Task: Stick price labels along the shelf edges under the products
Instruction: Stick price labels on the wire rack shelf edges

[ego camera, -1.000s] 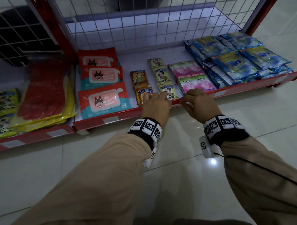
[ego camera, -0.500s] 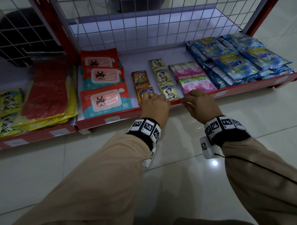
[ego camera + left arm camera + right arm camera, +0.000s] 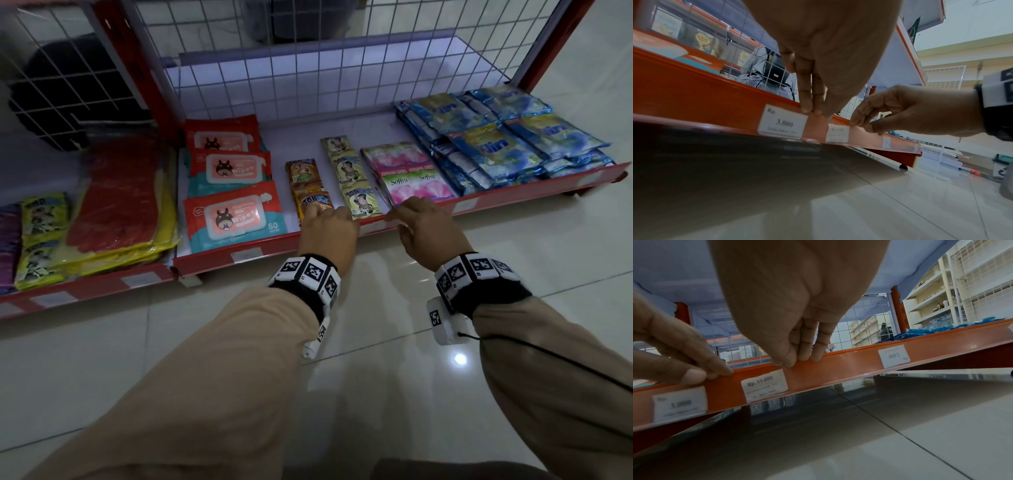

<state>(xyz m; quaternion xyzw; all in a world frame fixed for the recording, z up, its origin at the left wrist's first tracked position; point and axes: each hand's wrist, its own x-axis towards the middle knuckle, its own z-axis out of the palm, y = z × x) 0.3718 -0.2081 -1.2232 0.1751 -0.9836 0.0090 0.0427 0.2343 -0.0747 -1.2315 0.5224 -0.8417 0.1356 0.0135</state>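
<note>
Barely anything's moved in the last second: your left hand (image 3: 818, 53) and right hand (image 3: 797, 305) still pinch the top lip of the red shelf edge (image 3: 838, 369) either side of the Rp 11.000 label (image 3: 764, 385), which looks seated, so you're probably done pressing here.

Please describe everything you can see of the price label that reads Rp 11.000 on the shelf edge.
The Rp 11.000 label is a small white paper rectangle with rounded, slightly worn corners and dark print; two smaller lines below the price are too blurred to read. It sits upright, slightly tilted, behind the clear strip on the orange shelf edge, between the 3.000 label and an upside-down label. The right hand fingertips pinch the strip's top just above it.
</note>
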